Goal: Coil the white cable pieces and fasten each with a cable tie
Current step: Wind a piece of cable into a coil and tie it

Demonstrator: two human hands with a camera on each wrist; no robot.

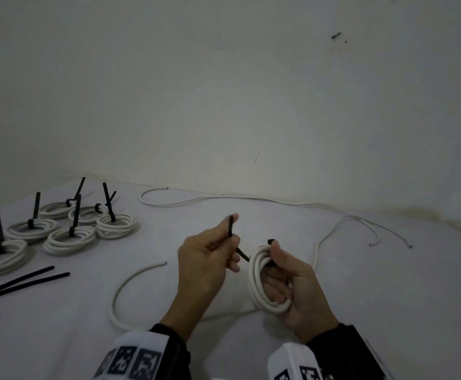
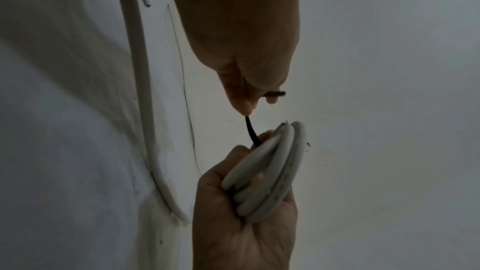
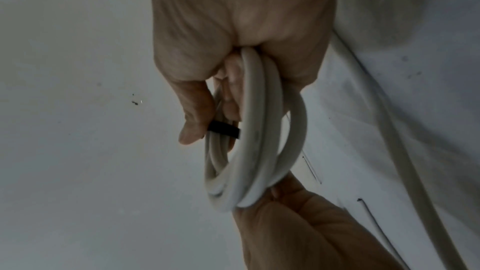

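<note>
Sheeting (image 1: 59, 338), white, covers the surface under a scuffed white wall (image 1: 223, 91). Tied coils (image 1: 69, 237) sit far left, spare ties (image 1: 23, 281) cut off at the edge. Left hand (image 1: 204, 259) pinches the black cable tie (image 1: 230, 226); right hand (image 1: 292, 286) grips the white coil (image 1: 256, 281), its far side hidden.

Your two hands, the left hand (image 1: 207, 259) and the right hand (image 1: 295, 286), are bare, with no gloves or rings that show. Each forearm ends in a dark, near-black sleeve (image 1: 169, 338), and the cuff on your right arm (image 1: 341, 344) looks the same. Just behind each cuff sits a white wrist mount (image 1: 138, 355) carrying square black-and-white coded markers; the one on your right wrist (image 1: 295, 363) is rounder and partly cut off by the frame edge.
</note>
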